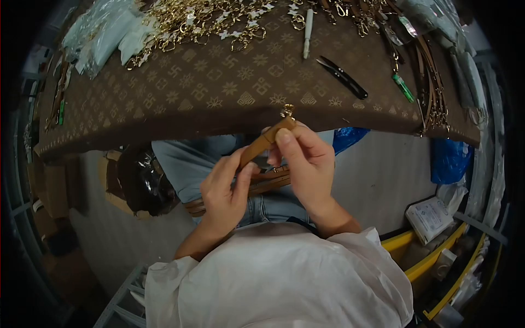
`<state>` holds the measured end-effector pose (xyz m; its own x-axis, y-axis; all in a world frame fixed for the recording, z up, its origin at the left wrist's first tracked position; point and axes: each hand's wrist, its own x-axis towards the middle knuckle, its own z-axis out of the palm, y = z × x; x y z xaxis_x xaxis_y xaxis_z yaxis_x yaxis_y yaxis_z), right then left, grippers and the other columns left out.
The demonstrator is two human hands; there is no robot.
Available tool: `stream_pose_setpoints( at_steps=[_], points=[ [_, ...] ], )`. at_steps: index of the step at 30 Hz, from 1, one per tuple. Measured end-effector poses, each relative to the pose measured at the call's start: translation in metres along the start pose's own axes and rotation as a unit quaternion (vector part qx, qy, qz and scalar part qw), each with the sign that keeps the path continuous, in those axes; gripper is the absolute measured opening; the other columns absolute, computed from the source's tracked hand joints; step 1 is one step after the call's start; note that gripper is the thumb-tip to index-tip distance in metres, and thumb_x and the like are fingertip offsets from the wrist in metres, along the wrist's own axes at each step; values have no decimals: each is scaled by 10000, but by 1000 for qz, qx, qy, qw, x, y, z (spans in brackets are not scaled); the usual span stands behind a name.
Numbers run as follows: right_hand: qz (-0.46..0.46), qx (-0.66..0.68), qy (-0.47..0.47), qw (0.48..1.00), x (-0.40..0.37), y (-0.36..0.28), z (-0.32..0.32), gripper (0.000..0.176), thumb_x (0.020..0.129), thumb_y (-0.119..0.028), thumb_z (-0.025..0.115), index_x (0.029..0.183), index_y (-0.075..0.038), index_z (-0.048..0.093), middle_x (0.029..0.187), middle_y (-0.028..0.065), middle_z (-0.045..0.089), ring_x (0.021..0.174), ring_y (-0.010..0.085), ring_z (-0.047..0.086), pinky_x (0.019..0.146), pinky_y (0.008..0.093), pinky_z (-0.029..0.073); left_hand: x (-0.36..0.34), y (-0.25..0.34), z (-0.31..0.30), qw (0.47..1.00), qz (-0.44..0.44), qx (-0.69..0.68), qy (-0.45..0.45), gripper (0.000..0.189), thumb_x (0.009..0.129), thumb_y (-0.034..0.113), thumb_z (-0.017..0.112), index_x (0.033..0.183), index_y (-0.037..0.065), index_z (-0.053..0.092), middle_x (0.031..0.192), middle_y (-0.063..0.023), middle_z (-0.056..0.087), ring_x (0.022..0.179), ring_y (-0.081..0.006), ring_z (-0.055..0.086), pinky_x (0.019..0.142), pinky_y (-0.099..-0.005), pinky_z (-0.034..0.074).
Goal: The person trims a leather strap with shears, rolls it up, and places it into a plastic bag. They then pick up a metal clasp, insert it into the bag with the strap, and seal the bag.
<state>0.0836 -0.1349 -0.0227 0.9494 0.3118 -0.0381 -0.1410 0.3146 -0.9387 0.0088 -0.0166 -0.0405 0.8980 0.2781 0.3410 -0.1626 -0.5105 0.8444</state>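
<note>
Both my hands hold a tan leather strap over my lap, just in front of the table edge. My left hand pinches the strap lower down. My right hand grips its upper end, where a small gold clasp sticks up. More tan strap lies across my lap under the hands.
The table wears a brown patterned cloth. On it lie black snips, a white pen-like tool, a heap of gold clasps, clear bags and brown straps at right. Blue bags and yellow rails stand at right.
</note>
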Motion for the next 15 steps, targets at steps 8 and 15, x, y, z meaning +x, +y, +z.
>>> stream_pose_setpoints(
  at_steps=[8,15],
  points=[
    [-295,-474,11,830,69,-54,-36,107,758,-42,652,853,7,642,758,92,601,621,163,570,562,255,440,14,-27,-44,840,-290,-458,20,306,953,206,413,1071,-40,553,712,-44,513,588,-120,500,564,-281,473],
    [-242,-678,209,662,98,-86,-135,131,763,-109,610,851,-26,658,817,153,606,752,333,597,693,389,472,11,-48,-51,733,-347,-585,-5,347,947,250,424,1164,-11,496,784,-25,501,660,-117,476,622,-283,432]
  ],
)
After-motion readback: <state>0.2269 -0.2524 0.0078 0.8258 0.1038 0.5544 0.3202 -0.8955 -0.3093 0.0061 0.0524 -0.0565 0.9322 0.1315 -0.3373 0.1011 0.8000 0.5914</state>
